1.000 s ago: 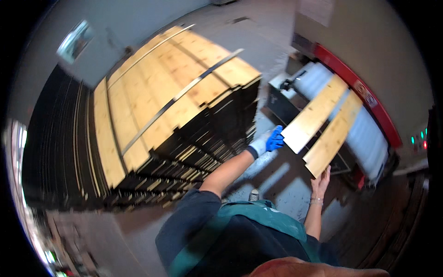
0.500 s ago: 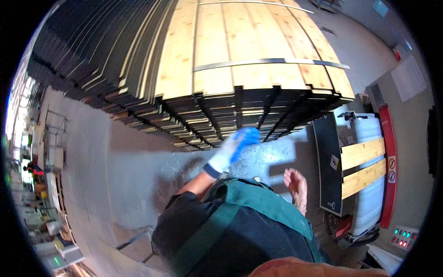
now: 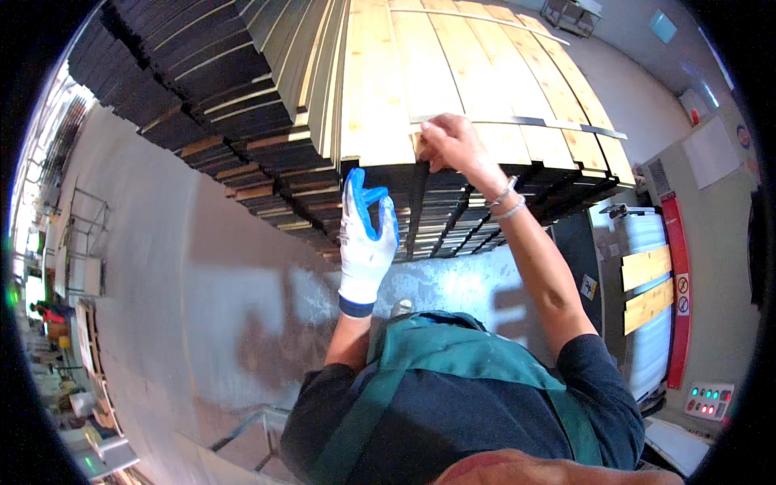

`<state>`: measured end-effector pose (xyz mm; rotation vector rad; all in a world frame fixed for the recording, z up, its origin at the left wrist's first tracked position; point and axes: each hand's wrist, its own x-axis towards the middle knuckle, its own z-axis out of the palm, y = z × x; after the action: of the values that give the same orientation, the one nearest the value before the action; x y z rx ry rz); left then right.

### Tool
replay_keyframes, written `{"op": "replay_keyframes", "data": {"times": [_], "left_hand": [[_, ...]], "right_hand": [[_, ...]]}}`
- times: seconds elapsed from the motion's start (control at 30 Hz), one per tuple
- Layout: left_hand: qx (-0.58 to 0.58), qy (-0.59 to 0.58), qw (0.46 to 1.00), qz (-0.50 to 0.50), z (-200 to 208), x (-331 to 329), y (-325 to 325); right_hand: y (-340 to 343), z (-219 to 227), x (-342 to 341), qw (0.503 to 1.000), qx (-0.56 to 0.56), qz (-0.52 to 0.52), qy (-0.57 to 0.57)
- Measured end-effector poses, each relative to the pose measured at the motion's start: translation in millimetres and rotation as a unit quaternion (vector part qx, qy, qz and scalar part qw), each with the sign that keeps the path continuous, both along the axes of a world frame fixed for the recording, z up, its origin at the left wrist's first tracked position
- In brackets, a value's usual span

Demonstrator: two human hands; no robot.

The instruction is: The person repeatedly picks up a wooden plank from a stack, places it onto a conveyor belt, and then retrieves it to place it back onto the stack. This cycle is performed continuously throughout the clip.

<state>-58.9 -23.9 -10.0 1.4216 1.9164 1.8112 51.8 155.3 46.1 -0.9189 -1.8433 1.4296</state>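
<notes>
A large stack of long, pale wooden boards with dark edges (image 3: 485, 89) rises in front of me. My left hand (image 3: 368, 230), in a white glove with blue fingers, is at the near end of the leftmost light board (image 3: 376, 121). Its fingers point up, thumb apart, and the hand is open; whether the fingertips touch the board is hard to tell. My bare right hand (image 3: 457, 149), with bracelets at the wrist, has its fingers bent around the near corner of a board beside that one. A thin metallic strip (image 3: 558, 124) lies across the boards right of this hand.
Dark boards standing on edge (image 3: 311, 97) fill the stack's left side. To the right, two short planks (image 3: 648, 303) lie on a white roller by a red-edged machine (image 3: 679, 323). A control panel with lit buttons (image 3: 708, 401) is at lower right. Grey floor (image 3: 234, 291) lies at left.
My right hand has reached forward from beside my body onto the boards. My left hand has moved left and up to the board end. My view has shifted, showing the stack closer.
</notes>
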Motion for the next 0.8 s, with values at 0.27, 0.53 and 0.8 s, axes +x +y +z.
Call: {"op": "replay_keyframes", "data": {"times": [0.27,0.53,0.8], "left_hand": [[-0.040,0.035,0.996,-0.071,6.0,-24.0,-11.8],[-0.047,0.059,0.987,-0.141,11.6,-25.6,-45.6],[-0.111,-0.215,0.937,-0.251,8.7,-33.9,-93.8]], "right_hand": [[-28.3,9.4,-31.6,0.968,0.181,-0.013,-0.173],[-68.0,20.0,1.3,0.969,0.185,0.007,-0.162],[-98.2,-2.7,43.4,0.997,-0.022,-0.040,-0.063]]}}
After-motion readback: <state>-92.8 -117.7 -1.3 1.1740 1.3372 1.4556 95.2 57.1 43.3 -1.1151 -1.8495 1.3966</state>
